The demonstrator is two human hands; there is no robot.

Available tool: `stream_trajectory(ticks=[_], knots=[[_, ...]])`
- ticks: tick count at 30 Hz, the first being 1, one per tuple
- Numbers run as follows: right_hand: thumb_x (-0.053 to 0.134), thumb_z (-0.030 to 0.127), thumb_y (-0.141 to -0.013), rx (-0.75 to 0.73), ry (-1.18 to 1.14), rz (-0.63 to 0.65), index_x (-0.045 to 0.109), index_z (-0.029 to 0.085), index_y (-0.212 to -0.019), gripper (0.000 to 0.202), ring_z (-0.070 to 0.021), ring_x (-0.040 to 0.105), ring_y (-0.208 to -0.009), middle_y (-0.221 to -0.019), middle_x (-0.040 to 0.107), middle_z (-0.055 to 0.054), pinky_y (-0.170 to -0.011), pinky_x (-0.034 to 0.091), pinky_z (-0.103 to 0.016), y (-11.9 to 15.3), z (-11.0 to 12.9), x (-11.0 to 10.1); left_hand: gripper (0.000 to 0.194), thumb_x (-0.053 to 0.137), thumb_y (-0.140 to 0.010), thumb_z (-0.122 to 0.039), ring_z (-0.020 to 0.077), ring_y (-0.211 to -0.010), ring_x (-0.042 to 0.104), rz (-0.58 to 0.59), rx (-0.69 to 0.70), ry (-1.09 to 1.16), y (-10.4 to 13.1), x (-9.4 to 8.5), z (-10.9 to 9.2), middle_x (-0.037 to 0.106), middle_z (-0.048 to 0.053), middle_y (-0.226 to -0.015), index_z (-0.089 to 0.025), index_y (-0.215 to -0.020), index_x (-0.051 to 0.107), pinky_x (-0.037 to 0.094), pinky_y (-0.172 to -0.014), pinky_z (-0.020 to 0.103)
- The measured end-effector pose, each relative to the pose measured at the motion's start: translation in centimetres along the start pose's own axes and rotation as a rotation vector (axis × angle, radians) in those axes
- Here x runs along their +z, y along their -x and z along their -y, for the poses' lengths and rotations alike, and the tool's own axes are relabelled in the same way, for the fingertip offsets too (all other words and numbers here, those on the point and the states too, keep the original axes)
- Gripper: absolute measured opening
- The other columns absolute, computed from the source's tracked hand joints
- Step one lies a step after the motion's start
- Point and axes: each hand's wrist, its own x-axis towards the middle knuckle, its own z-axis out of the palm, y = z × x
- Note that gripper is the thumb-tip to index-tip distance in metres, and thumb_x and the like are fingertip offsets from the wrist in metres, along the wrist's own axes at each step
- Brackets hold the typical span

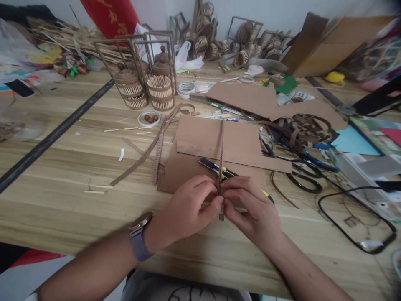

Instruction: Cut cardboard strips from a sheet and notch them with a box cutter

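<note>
Head view: I have the left hand (194, 205) and right hand (253, 205) pinching the near end of a cardboard strip (222, 154) above the cardboard sheets (200, 133), strip already separate, its handling, I judge, unfinished.

A single view, taken from head height, faces forward and down across the table (56, 213); the left hand (187, 204) and right hand (257, 209) sit close at lower centre, the wall (266, 9) farthest, along the top.
</note>
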Motion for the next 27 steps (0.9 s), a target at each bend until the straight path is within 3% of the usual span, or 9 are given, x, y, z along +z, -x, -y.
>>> stream_trajectory(ticks=[10, 20, 27], knots=[[0.059, 0.011, -0.088, 0.053, -0.010, 0.013, 0.063, 0.024, -0.081, 0.015, -0.0158, 0.070, -0.082, -0.087, 0.070, -0.003, -0.070, 0.059, -0.027, 0.06, 0.13, 0.27, 0.013, 0.047, -0.092, -0.013, 0.0175, -0.084, 0.059, 0.018, -0.029, -0.022, -0.04, 0.50, 0.06, 0.061, 0.005, -0.087, -0.018, -0.082, 0.053, 0.049, -0.075, 0.029], [0.057, 0.010, -0.086, 0.080, -0.014, 0.057, 0.062, 0.024, -0.079, 0.016, -0.0163, 0.071, -0.083, -0.087, 0.071, -0.004, -0.069, 0.058, -0.028, -0.04, -0.27, -0.29, 0.016, 0.043, -0.092, -0.007, 0.0176, -0.088, 0.061, 0.004, 0.041, -0.088, 0.01, 0.50, 0.15, 0.064, 0.007, -0.092, -0.017, -0.089, 0.056, 0.051, -0.080, 0.029], [0.058, 0.014, -0.088, 0.068, 0.006, 0.055, 0.061, 0.024, -0.087, 0.010, -0.0160, 0.071, -0.085, -0.091, 0.072, -0.005, -0.070, 0.058, -0.028, -0.01, -0.47, -0.41, 0.015, 0.045, -0.091, -0.008, 0.0173, -0.081, 0.059, -0.001, 0.018, -0.075, -0.09, 0.26, 0.02, 0.061, 0.005, -0.085, -0.016, -0.085, 0.056, 0.050, -0.073, 0.028]])
